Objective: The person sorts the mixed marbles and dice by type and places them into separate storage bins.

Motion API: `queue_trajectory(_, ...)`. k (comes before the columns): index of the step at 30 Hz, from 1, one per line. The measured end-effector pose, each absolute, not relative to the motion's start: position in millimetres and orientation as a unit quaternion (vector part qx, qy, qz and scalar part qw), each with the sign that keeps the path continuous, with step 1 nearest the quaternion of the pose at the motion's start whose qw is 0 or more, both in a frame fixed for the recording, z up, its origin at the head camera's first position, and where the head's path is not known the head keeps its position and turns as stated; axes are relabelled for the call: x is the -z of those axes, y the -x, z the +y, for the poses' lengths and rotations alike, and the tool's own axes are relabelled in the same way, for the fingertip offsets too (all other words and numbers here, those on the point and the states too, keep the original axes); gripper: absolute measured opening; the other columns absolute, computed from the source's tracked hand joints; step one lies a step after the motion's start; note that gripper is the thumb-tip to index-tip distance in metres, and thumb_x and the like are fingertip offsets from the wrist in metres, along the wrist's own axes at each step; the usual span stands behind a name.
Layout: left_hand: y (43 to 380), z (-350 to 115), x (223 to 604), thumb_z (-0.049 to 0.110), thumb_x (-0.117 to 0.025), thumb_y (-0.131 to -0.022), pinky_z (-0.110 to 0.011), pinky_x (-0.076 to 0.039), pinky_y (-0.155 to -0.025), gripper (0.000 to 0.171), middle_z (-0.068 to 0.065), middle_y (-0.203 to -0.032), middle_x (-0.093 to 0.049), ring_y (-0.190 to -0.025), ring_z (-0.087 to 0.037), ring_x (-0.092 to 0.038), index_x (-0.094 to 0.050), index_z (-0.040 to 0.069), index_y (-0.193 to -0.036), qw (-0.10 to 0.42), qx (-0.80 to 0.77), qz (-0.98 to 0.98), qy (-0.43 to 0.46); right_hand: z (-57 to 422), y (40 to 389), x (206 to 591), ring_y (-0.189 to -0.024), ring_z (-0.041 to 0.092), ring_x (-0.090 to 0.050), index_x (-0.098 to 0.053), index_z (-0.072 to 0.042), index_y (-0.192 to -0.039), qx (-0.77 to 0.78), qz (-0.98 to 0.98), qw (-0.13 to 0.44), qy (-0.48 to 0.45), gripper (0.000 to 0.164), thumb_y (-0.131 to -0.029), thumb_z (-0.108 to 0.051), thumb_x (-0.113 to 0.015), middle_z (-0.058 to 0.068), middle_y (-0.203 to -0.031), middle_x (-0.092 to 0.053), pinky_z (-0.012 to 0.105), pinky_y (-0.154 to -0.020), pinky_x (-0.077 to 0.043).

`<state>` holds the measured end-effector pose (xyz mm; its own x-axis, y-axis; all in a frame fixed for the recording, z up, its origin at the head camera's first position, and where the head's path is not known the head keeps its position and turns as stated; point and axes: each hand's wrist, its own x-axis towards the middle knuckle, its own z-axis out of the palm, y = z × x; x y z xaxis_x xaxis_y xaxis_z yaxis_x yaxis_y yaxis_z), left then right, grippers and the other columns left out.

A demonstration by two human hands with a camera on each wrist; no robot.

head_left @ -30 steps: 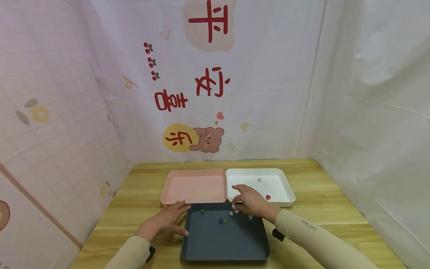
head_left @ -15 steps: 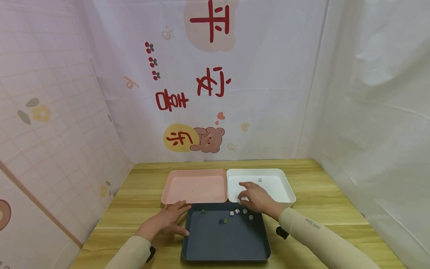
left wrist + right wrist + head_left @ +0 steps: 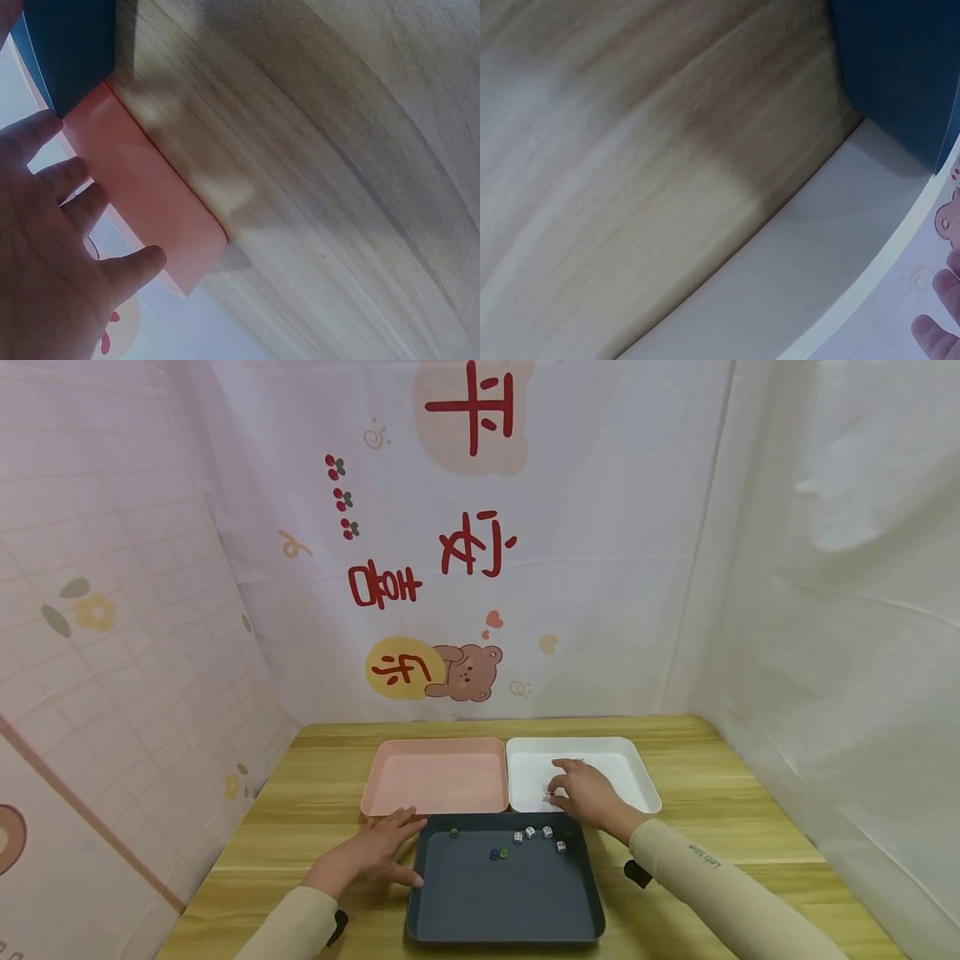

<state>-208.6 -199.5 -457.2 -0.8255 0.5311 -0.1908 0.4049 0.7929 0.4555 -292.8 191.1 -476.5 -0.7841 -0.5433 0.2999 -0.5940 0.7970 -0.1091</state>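
My right hand [image 3: 588, 795] is over the white tray [image 3: 643, 777], its thumb and a finger pinching a small white die [image 3: 547, 797]. Beneath the fingers the tray floor shows; the red die seen there before is hidden behind the hand. My left hand [image 3: 372, 853] rests with spread fingers at the left rim of the dark grey tray [image 3: 504, 902]. In that tray lie several white dice, one of them a die [image 3: 561, 847] near the right wall. A green piece [image 3: 453, 833] is at its back left, with a blue piece [image 3: 494, 855] and another green piece [image 3: 503, 853] near the middle.
A pink tray [image 3: 441, 770] stands behind the dark tray, side by side with the white one. All three trays are on a wooden table [image 3: 712, 777]. A printed cloth [image 3: 600, 568] hangs behind, with pale cloths at both sides.
My right hand has carried the white die from the back of the dark tray, over its rim, to the white tray. The left hand has stayed in place.
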Motion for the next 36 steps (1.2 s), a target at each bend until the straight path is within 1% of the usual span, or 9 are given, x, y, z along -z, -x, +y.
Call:
queue_trajectory(4,208.1,-198.2,455.7,0.041,-0.083,-0.079,-0.071,-0.012,-0.109,0.092,-0.024,-0.159,-0.023,-0.147,-0.043,-0.018,-0.04,0.002,-0.151,0.157,-0.204,0.933,-0.253,195.9,296.6,478.5,-0.117,0.043,-0.058,-0.079,-0.012,-0.091,-0.093,-0.944,0.13,-0.289,0.009,-0.084,-0.017,-0.079,0.023,-0.128,-0.061,0.056,-0.096,-0.047)
queue_trajectory(14,211.4,-194.9,458.0,0.044,-0.082,-0.079,-0.071,-0.012,-0.109,0.092,-0.023,-0.159,-0.023,-0.146,-0.044,-0.018,-0.04,0.004,-0.151,0.156,-0.2,0.934,-0.252,209.3,304.8,478.3,-0.116,0.042,-0.058,-0.078,-0.015,-0.089,-0.082,-0.952,0.128,-0.266,0.005,-0.085,-0.018,-0.078,0.022,-0.127,-0.062,0.054,-0.093,-0.049)
queue_trajectory(21,212.4,-193.4,461.2,0.044,-0.082,-0.079,-0.072,-0.012,-0.109,0.093,-0.023,-0.16,-0.022,-0.147,-0.043,-0.017,-0.039,0.005,-0.152,0.162,-0.204,0.932,-0.252,219.7,309.3,476.8,-0.112,0.04,-0.06,-0.077,-0.01,-0.106,-0.079,-0.958,0.136,-0.241,0.022,-0.085,-0.018,-0.079,0.021,-0.126,-0.062,0.053,-0.09,-0.051)
queue_trajectory(26,212.9,-192.6,461.7,0.044,-0.082,-0.079,-0.071,-0.013,-0.109,0.092,-0.023,-0.16,-0.023,-0.147,-0.043,-0.017,-0.04,0.005,-0.152,0.161,-0.2,0.932,-0.255,224.1,309.7,477.9,-0.112,0.04,-0.06,-0.078,-0.01,-0.104,-0.079,-0.959,0.132,-0.239,0.022,-0.084,-0.018,-0.08,0.021,-0.125,-0.063,0.053,-0.09,-0.05)
queue_trajectory(29,213.0,-192.8,459.8,0.044,-0.082,-0.08,-0.071,-0.012,-0.11,0.092,-0.023,-0.16,-0.022,-0.147,-0.043,-0.017,-0.04,0.004,-0.152,0.162,-0.198,0.932,-0.255,224.5,310.2,479.5,-0.114,0.04,-0.06,-0.078,-0.01,-0.104,-0.089,-0.96,0.121,-0.237,0.021,-0.085,-0.019,-0.079,0.021,-0.125,-0.063,0.054,-0.092,-0.049)
queue_trajectory(36,211.3,-195.2,457.9,0.042,-0.082,-0.081,-0.071,-0.011,-0.109,0.091,-0.024,-0.16,-0.021,-0.147,-0.044,-0.016,-0.039,0.004,-0.152,0.167,-0.201,0.932,-0.252,223.9,309.3,481.3,-0.114,0.039,-0.06,-0.078,-0.009,-0.105,-0.095,-0.958,0.123,-0.243,0.022,-0.085,-0.02,-0.078,0.019,-0.125,-0.063,0.053,-0.092,-0.049)
